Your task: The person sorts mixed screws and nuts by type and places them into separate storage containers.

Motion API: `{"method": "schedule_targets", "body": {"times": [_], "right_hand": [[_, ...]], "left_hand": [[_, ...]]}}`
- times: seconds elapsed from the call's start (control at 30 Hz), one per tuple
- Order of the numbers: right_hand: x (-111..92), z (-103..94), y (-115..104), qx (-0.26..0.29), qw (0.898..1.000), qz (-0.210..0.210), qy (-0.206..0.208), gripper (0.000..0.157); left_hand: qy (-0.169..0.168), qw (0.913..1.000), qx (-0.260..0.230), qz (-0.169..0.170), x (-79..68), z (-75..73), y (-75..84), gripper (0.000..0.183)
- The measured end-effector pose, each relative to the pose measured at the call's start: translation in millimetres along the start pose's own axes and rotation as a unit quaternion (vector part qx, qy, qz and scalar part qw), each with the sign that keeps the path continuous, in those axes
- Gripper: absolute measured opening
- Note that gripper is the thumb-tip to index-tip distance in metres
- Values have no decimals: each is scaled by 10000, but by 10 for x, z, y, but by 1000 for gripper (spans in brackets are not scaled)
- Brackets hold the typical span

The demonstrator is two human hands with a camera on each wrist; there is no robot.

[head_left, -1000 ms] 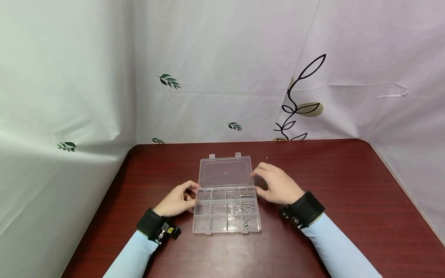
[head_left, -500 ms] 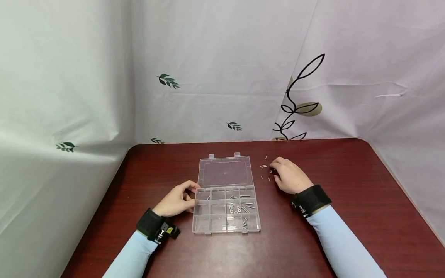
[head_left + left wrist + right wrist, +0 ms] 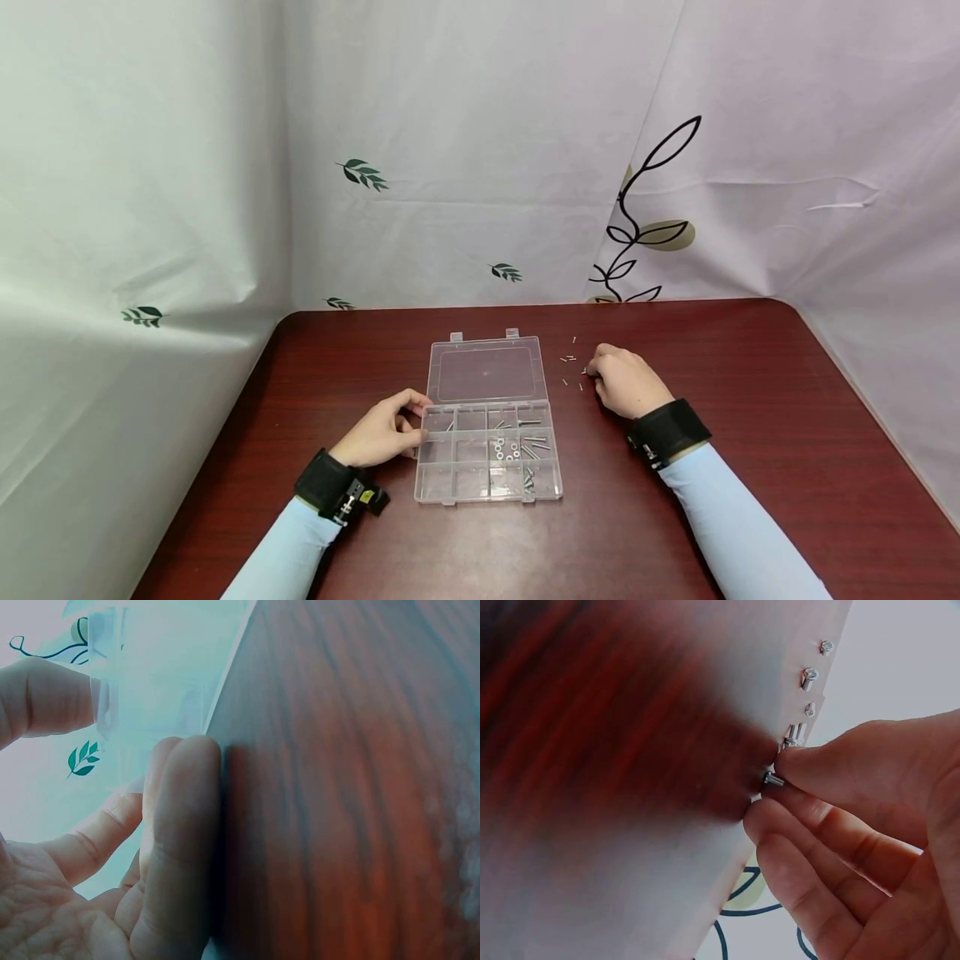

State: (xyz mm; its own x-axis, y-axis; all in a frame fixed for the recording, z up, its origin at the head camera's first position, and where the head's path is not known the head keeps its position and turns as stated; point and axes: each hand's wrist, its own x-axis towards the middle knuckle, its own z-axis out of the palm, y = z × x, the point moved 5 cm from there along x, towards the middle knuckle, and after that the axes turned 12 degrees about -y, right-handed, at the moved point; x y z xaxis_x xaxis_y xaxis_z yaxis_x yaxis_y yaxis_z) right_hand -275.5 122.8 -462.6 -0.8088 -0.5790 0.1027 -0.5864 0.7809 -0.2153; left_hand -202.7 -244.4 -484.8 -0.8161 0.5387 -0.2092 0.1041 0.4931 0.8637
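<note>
A clear plastic compartment box (image 3: 471, 450) lies with its lid (image 3: 487, 372) folded back. My left hand (image 3: 378, 433) grips its left side; in the left wrist view, fingers (image 3: 184, 825) stand close against the box wall (image 3: 161, 682). Off to the right of the lid, my right hand (image 3: 630, 383) is down at the table. Between its thumb and index finger, a small silver screw (image 3: 773, 779) shows in the right wrist view, pinched near the tabletop. More small screws (image 3: 567, 358) lie scattered just left of those fingertips.
Several bolts (image 3: 530, 452) sit in the box's right-hand compartments, with small white rings (image 3: 500, 450) beside them. The dark red wooden table (image 3: 720, 358) reaches back to a pale curtain (image 3: 480, 150) with leaf prints.
My right hand went from the box's right edge out to the scattered screws, uncovering them, and its fingers closed in on one. My left hand stayed at the box.
</note>
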Motion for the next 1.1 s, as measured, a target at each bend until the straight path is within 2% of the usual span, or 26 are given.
{"method": "schedule_targets", "body": {"times": [0.37, 0.5, 0.63, 0.8, 0.93, 1.1], "right_hand": [[-13, 13, -16, 102, 9983, 511, -248, 18], [-14, 5, -121, 260, 9980, 436, -385, 21], [-9, -85, -358, 434, 9988, 34, -212, 22], [-29, -204, -751, 528, 9961, -709, 75, 23], [-76, -255, -1069, 676, 9882, -1376, 11, 23], [-151, -272, -1375, 859, 9761, -1995, -72, 23]], "left_hand": [[-27, 10000, 9, -16, 5, 15, -20, 40], [-46, 10000, -50, -16, 4, 17, -18, 41], [-42, 10000, -36, 6, 4, 8, -7, 41], [-43, 10000, 32, 17, 8, -1, 4, 41], [-27, 10000, 94, 13, 9, -5, 3, 41], [2, 9999, 147, -9, 6, -5, -3, 40]]}}
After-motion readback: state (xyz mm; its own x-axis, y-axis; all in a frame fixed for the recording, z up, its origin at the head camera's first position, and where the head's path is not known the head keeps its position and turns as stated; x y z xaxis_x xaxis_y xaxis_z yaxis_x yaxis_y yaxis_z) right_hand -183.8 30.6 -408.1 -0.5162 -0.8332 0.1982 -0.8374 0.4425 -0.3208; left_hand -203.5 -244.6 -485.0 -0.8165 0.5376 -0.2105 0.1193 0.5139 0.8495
